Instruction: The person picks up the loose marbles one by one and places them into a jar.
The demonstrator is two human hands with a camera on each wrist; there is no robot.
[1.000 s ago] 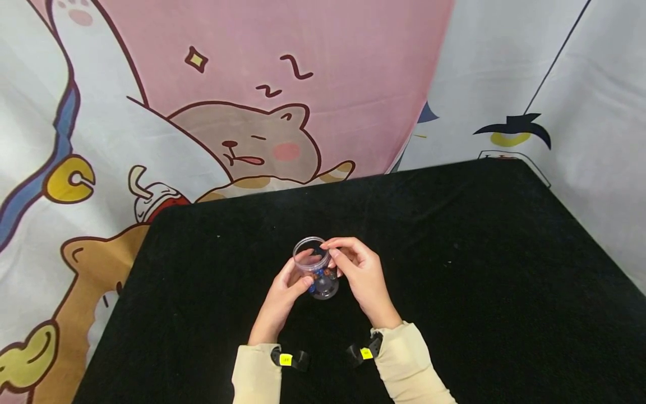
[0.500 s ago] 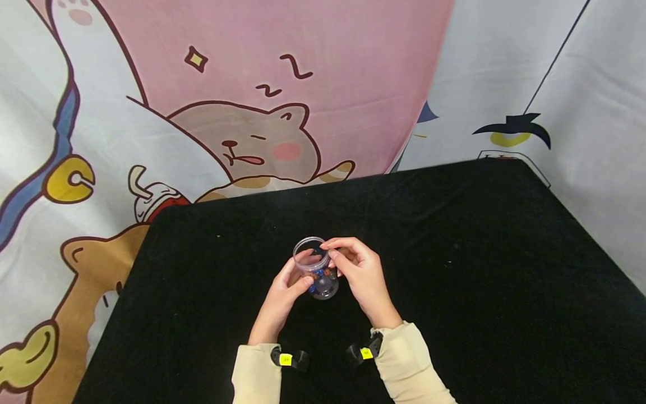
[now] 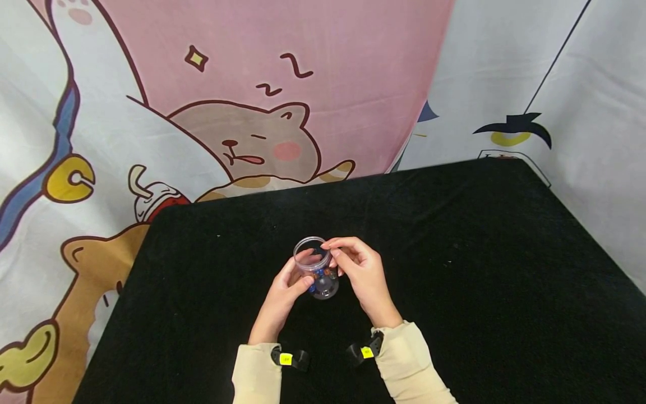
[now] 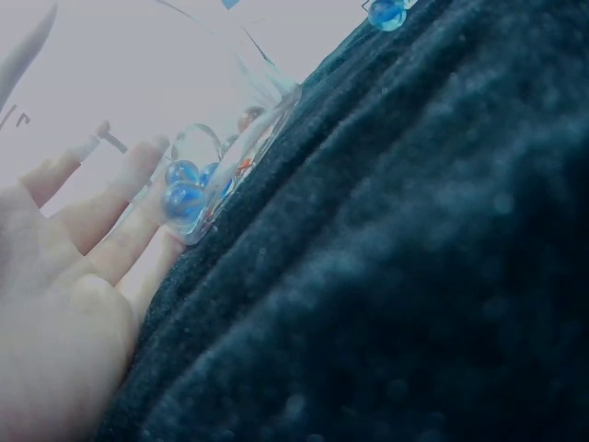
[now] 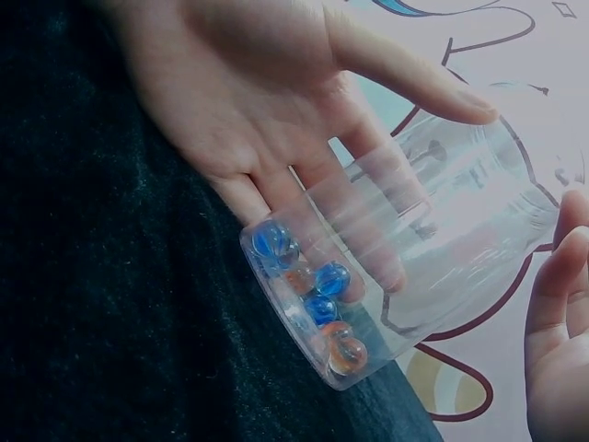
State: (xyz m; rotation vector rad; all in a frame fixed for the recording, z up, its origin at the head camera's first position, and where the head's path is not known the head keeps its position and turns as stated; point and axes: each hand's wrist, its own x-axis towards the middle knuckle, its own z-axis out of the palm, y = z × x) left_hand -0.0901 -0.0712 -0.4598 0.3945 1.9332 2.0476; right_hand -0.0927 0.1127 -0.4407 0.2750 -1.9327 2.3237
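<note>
The clear plastic cup [image 3: 316, 267] stands on the black surface [image 3: 454, 292] near its front-centre, at roughly the 6 o'clock part of the cloth in the head view. It contains several blue and orange marbles [image 5: 313, 299], all settled at the base.

The left hand [image 3: 284, 292] grips the cup, fingers wrapped around the wall from the 9 o'clock side and thumb across the near side. The right hand [image 3: 359, 273] is at the 3 o'clock side of the rim, fingers curled and fingertips pinched together just above the rim; whether they pinch a marble cannot be determined.

Risk assessment:
- The cup is light and thin-walled. Excess pressure from the left hand is likely to deform it or tip it.
- In the right wrist view the cup appears tilted. Further tilt could let the marbles roll out.
- A spilled marble would probably roll across the surface toward an edge; a single blue marble [image 4: 386, 13] already lies loose on the cloth.
</note>
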